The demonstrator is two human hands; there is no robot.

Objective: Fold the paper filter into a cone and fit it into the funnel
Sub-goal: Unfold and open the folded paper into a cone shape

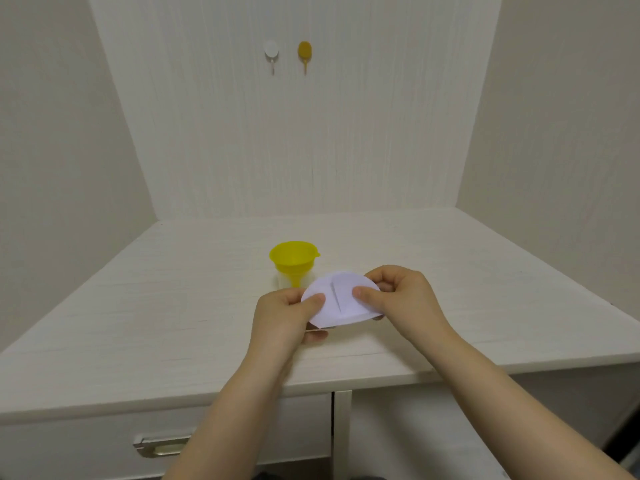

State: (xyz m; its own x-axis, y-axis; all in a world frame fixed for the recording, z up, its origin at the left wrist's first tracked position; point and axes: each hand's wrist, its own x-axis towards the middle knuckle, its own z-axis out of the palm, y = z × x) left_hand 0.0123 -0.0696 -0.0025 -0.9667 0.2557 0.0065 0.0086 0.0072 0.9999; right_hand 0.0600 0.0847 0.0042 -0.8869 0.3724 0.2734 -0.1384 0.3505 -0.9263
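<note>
The left hand and right hand both pinch the white round paper filter, at 5 o'clock from the yellow plastic funnel; fingers behind the paper are hidden, and the funnel's clear base is indistinct.

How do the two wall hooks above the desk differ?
The left hook has a white round cap; the right hook has a mustard-yellow oval one. The left hook's prong looks pale, the right hook's yellow. Both hang side by side at one height, nothing on them.
</note>
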